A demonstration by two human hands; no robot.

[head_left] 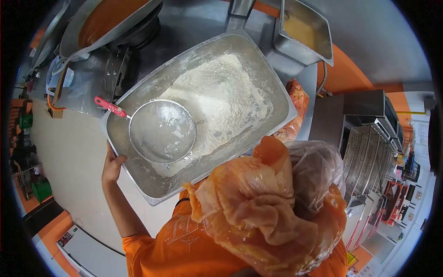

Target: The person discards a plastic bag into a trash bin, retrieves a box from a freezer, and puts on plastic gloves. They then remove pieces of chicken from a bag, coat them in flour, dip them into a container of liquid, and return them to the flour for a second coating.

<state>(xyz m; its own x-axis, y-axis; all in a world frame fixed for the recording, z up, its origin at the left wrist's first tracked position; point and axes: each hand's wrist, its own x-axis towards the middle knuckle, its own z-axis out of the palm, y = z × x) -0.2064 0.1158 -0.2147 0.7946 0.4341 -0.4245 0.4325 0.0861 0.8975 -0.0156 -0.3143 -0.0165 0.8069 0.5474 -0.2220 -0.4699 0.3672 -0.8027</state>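
My left hand (113,165) grips the near left edge of a large metal tray (138,184), its thumb on the rim and its fingers underneath. White flour (212,92) is heaped in the tray. Over the flour rests a round mesh sieve (162,131) with a red handle (110,106) across the left rim; a little flour is on its mesh. Close to the camera, raw orange-coated chicken (258,194) is bunched up with a clear plastic bag (318,168), apparently held up above the tray's near right side. My right hand is hidden behind the chicken and plastic.
A second bag of orange meat (295,106) lies against the tray's right end. Behind it stands a metal container of yellowish liquid (307,34). A large pan of reddish-orange sauce (106,21) sits at the upper left. Wire fryer baskets (369,157) are to the right.
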